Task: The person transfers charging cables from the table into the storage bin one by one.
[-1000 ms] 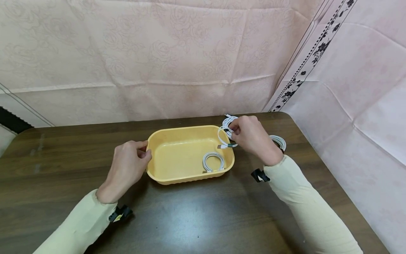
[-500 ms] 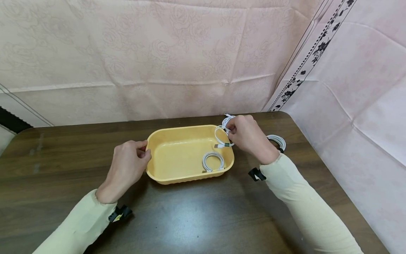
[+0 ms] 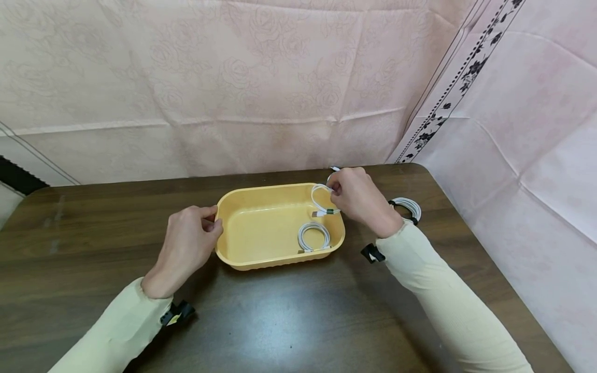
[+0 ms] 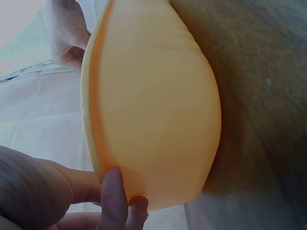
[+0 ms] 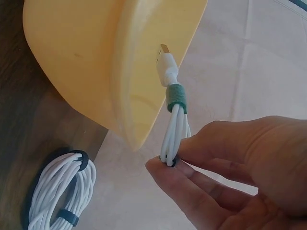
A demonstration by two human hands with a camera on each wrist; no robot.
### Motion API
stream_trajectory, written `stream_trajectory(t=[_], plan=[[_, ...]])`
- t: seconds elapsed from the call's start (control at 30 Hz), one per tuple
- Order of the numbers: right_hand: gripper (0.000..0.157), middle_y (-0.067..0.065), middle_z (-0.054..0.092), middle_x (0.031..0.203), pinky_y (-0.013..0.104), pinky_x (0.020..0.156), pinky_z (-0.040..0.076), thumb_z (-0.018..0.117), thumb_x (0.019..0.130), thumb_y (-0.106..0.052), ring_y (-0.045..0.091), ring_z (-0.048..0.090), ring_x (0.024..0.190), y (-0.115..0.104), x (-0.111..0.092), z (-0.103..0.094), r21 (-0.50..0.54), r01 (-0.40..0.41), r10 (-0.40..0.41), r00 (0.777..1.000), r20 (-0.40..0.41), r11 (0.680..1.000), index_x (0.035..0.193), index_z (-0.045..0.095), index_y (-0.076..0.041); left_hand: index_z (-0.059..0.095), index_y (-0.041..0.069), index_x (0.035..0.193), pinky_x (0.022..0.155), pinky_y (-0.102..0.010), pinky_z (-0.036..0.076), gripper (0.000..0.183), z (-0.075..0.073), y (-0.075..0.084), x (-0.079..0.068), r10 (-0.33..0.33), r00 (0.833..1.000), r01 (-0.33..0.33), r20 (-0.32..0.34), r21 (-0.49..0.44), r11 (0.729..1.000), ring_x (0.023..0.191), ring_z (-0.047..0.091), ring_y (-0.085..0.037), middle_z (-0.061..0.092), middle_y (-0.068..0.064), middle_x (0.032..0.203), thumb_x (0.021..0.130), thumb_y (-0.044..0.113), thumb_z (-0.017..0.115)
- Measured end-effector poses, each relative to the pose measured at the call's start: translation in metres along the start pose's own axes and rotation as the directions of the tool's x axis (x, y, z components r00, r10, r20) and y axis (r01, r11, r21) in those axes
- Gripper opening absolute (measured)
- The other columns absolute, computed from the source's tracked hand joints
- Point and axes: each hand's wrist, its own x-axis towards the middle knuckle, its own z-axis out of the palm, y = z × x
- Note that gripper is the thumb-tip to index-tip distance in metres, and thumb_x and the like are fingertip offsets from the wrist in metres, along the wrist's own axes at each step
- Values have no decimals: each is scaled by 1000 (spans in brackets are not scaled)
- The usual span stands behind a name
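Observation:
A yellow plastic tray (image 3: 256, 233) stands on the dark wooden table. My left hand (image 3: 188, 238) pinches its left rim, with fingers (image 4: 114, 196) against the outer wall in the left wrist view. Over the tray's right end, my right hand (image 3: 360, 199) holds a coiled white USB cable (image 5: 173, 129) between thumb and fingertips. Its metal plug (image 5: 165, 50) and green tie (image 5: 176, 97) point in over the rim. Part of this coil is hidden behind the hand in the head view. Inside the tray, at the front right, lies another coiled cable (image 3: 313, 225).
A third coiled white cable (image 3: 414, 207) with dark ties lies on the table, right of the tray. The table (image 3: 116, 223) meets a pale floral cloth (image 3: 280, 103) at the back, and more cloth (image 3: 522, 155) hangs along the right side.
My right hand has moved slightly left with the cable, so its plug is further over the tray. More of the coil on the table shows. My left hand has stayed put on the rim.

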Motion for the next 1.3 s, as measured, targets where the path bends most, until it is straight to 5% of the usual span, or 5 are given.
stream_trajectory(t=[0.2, 1.3], plan=[[15, 6, 66, 87, 32, 67, 49, 62, 90, -1, 20, 56, 76, -5, 1, 1, 3, -27, 27, 999, 23, 1000, 93, 75, -6, 66, -10, 128, 49, -23, 49, 37, 0, 0, -1, -4, 1000, 4, -2, 4, 1000, 76, 67, -23, 75, -22, 98, 95, 7, 63], [21, 11, 72, 100, 37, 81, 57, 61, 88, 4, 23, 64, 92, -10, 8, 22, -65, 72, -74, 997, -26, 995, 101, 76, -3, 66, -9, 128, 49, -23, 49, 38, 1, 0, 0, -2, 1000, 2, -1, 8, 1000, 76, 67, -23, 75, -23, 99, 94, 7, 63]])
